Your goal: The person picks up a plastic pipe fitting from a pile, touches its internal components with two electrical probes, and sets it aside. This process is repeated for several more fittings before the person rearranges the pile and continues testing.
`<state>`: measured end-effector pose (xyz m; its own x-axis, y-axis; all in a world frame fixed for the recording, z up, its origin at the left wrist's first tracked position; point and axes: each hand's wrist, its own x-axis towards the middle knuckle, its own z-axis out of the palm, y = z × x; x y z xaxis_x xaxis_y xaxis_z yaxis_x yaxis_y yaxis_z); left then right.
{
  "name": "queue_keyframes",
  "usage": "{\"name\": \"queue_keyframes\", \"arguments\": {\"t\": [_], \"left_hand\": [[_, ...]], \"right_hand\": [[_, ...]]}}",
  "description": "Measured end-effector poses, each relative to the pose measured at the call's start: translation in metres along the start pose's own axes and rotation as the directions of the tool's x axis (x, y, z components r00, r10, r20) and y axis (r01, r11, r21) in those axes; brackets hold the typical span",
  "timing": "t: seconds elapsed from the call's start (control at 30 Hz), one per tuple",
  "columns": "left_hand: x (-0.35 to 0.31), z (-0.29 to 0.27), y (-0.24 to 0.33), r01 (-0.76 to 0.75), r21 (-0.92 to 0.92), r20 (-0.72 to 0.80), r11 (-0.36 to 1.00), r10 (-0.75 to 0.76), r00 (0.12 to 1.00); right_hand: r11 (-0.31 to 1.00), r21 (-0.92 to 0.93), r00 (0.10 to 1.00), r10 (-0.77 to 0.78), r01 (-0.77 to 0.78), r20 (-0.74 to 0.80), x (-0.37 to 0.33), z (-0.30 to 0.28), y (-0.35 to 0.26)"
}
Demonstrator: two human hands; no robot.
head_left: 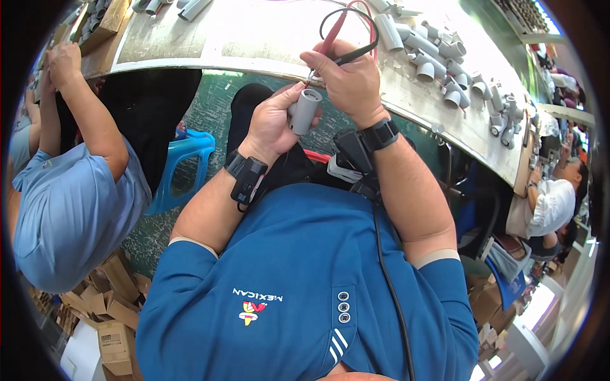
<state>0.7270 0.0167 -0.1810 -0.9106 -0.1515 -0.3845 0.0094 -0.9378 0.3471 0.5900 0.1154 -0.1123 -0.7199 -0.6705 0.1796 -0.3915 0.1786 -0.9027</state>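
My left hand [272,122] is closed around a short grey plastic cylinder [306,114], its open end tilted up toward me. In my right hand [352,82] a red test probe [335,33] and a black test probe [359,53] are pinched together. Their tips point down at the far side of the cylinder, next to my left thumb, where a small wire end shows. Whether the tips touch metal there is too small to tell. From the probes, red and black leads loop up over the table.
Several grey cylinders and elbow-shaped parts [426,54] lie on the white worktable [254,38], beyond and right of my hands. A co-worker in light blue [82,203] sits at left near a blue stool [184,168]. Cardboard boxes [117,343] stand on the floor at lower left.
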Motion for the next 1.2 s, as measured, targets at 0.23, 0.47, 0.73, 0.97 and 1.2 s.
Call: {"name": "queue_keyframes", "arguments": {"t": [0.23, 0.47, 0.73, 0.97, 1.2], "left_hand": [[0.003, 0.008, 0.003, 0.015, 0.054, -0.028, 0.998, -0.013, 1.000], [0.003, 0.009, 0.001, 0.004, 0.065, -0.047, 0.998, -0.001, 0.999], [0.003, 0.010, 0.000, 0.006, 0.075, -0.054, 0.997, -0.002, 0.999], [0.005, 0.008, 0.002, 0.004, 0.077, -0.042, 0.997, 0.000, 0.999], [0.006, 0.007, -0.005, -0.030, 0.125, -0.044, 0.992, 0.036, 0.998]], "right_hand": [[1.000, -0.023, 1.000, -0.011, 0.011, 0.001, -0.001, -0.001, -0.002], [0.999, -0.038, 1.000, -0.027, 0.028, 0.012, -0.001, -0.001, -0.003], [0.993, -0.087, 0.997, -0.083, 0.083, 0.006, -0.004, -0.003, -0.004], [1.000, -0.018, 1.000, -0.013, 0.013, -0.001, 0.000, -0.001, -0.009], [1.000, -0.004, 0.998, -0.013, 0.013, -0.063, -0.004, 0.001, -0.009]]}}
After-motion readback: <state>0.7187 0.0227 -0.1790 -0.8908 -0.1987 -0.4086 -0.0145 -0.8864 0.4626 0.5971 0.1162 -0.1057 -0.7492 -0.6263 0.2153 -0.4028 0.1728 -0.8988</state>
